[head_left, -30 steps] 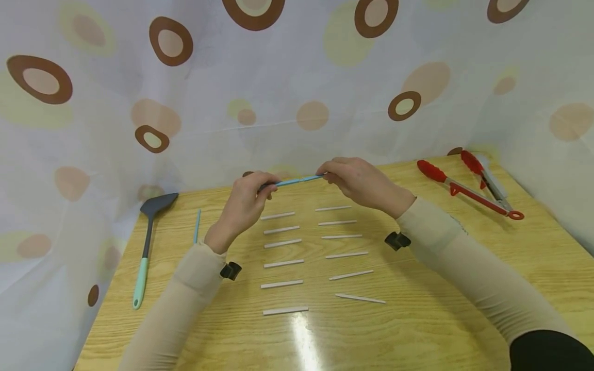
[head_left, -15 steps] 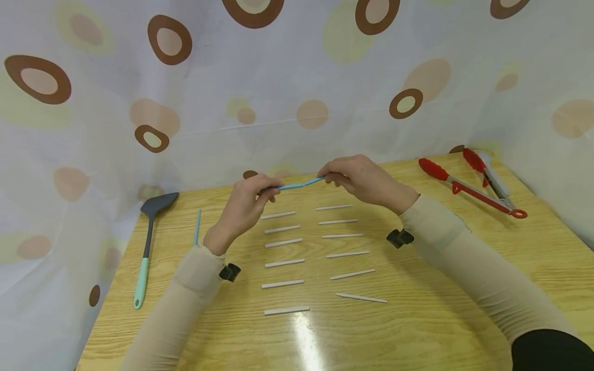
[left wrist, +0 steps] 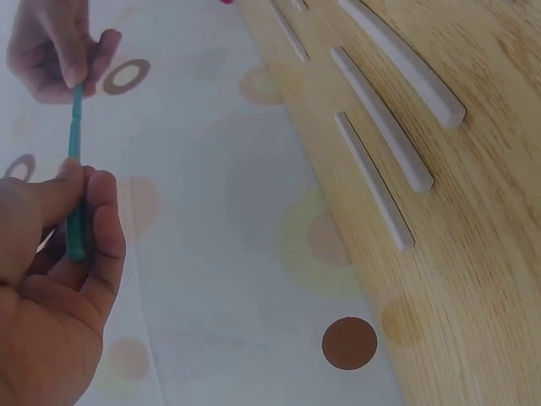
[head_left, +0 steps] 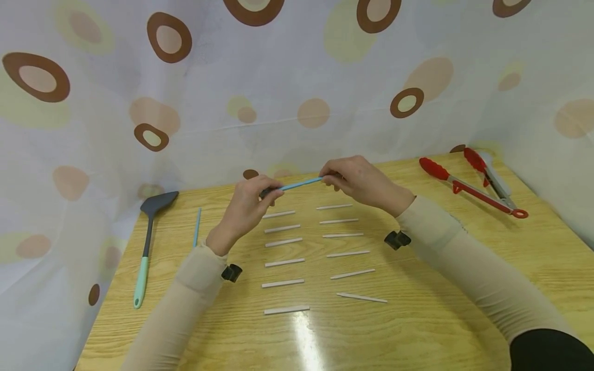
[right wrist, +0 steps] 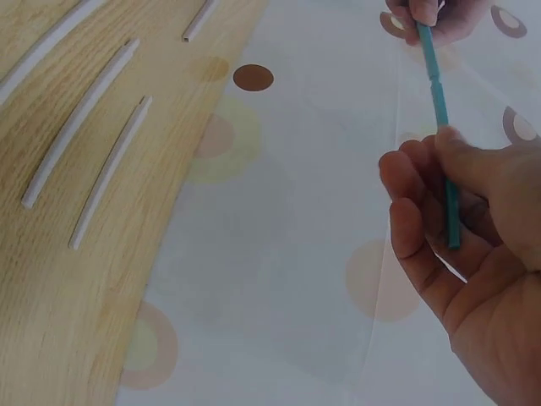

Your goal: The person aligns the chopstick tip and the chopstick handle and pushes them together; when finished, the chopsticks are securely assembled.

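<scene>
A thin, square-edged blue stick is held level above the far part of the table, one end in each hand. My left hand pinches its left end between thumb and fingers. My right hand pinches the other end. Both wrist views show a notch or crack across the stick between the hands; I cannot tell whether it goes all the way through. Below the hands, thin white sticks lie on the table in two columns. Another blue stick lies beside my left forearm, partly hidden by it.
A spatula with a dark head and mint handle lies at the table's left edge. Red-tipped tongs rest at the far right. A spotted curtain hangs behind the wooden table.
Half a second ago the blue stick was bent at its middle; now it looks straight in the head view. Both hands stay nearly in place.
</scene>
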`<action>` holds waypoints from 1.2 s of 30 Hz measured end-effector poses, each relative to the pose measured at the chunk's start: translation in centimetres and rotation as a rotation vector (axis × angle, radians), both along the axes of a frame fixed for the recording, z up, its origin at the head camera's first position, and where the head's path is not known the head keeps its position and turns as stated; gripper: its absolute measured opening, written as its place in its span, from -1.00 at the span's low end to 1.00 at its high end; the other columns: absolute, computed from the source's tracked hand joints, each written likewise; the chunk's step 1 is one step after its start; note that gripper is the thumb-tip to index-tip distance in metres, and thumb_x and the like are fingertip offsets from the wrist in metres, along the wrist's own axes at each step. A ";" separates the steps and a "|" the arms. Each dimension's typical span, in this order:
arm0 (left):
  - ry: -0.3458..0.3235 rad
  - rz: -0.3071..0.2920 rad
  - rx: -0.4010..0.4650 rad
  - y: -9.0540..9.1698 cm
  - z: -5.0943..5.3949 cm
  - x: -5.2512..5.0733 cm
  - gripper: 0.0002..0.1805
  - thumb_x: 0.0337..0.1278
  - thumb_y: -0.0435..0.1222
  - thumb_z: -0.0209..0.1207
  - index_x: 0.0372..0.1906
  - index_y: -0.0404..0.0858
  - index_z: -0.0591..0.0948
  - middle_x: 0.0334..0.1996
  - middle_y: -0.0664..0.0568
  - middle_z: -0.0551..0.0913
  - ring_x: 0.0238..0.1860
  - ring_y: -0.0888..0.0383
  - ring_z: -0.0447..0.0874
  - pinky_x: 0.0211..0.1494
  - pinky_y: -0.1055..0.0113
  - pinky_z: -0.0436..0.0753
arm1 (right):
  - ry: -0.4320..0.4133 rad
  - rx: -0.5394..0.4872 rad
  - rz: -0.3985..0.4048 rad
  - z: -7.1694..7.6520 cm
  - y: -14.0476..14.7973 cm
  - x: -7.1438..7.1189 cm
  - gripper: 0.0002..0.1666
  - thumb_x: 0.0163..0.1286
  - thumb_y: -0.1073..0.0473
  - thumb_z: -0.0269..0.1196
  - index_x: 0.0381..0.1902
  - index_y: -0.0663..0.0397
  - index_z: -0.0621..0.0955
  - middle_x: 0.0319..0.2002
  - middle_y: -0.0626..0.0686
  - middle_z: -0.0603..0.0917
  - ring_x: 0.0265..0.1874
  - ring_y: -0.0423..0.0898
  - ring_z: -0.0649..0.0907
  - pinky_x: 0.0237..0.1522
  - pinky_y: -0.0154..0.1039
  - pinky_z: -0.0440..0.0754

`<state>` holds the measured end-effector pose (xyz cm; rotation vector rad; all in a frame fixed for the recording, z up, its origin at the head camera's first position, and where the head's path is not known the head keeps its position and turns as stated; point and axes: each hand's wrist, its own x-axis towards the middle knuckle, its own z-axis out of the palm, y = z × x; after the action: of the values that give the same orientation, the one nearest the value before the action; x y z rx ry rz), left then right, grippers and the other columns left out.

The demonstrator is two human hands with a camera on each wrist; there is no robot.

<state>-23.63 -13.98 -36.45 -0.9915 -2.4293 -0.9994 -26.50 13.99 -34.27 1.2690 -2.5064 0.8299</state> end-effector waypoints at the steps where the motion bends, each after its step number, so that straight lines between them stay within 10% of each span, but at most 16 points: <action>1: 0.001 -0.003 0.009 0.0 -0.1 0.0 -0.87 0.26 -0.40 0.27 -0.13 -0.34 0.72 -0.40 0.04 0.62 -0.49 0.23 0.57 -0.44 0.33 0.55 | -0.007 -0.006 -0.001 0.0 -0.1 0.0 -0.93 0.41 0.30 0.27 -0.19 0.18 0.66 -0.41 -0.04 0.68 -0.52 -0.15 0.64 -0.43 -0.26 0.60; 36: -0.007 -0.052 0.192 -0.2 -0.2 0.3 -0.91 0.20 -0.43 0.32 -0.24 -0.38 0.76 -0.45 -0.02 0.67 -0.55 0.15 0.58 -0.41 0.22 0.60 | 0.180 -0.207 0.085 -0.8 -1.3 0.4 -0.92 0.29 0.40 0.36 -0.39 0.18 0.67 -0.55 -0.09 0.65 -0.68 -0.33 0.50 -0.63 -0.33 0.50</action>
<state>-23.32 -14.18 -36.65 -0.9901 -2.2720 -1.2289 -26.07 12.65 -35.03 1.3228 -2.1795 0.9223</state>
